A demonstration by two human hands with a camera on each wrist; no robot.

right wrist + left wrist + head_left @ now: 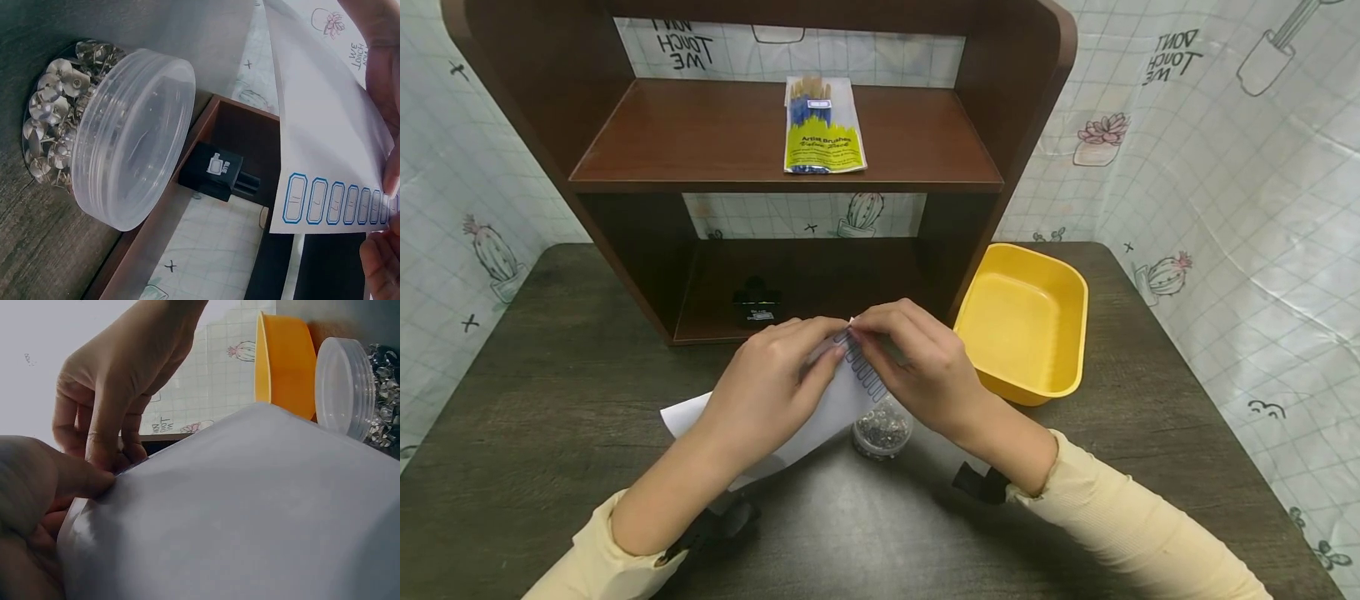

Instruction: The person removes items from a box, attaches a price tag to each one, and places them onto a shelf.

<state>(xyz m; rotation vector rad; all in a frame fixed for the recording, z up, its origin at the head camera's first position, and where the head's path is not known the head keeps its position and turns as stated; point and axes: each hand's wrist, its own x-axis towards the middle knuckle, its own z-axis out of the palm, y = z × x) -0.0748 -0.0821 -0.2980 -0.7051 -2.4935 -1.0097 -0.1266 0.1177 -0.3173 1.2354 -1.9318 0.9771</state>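
A white sheet of stickers [820,421] is held up above the table; a row of blue-outlined labels [317,199] runs along one edge. My left hand [775,383] grips this sheet near its upper corner, thumb on the near face. Close beside it, my right hand [925,367] pinches the same corner with thumb and fingertips. Whether a label is lifted there is hidden by the fingers. Below the hands stands a round clear jar [882,429] with a lid [134,140], holding many silver thumbtacks [56,112].
A yellow bin [1026,321] stands right of the brown shelf unit [790,185]. The upper shelf holds a pack of artist brushes [823,129]. On the lower shelf sits a black bottle [757,304] with a small label. Printed cloth [1262,275] hangs around the table.
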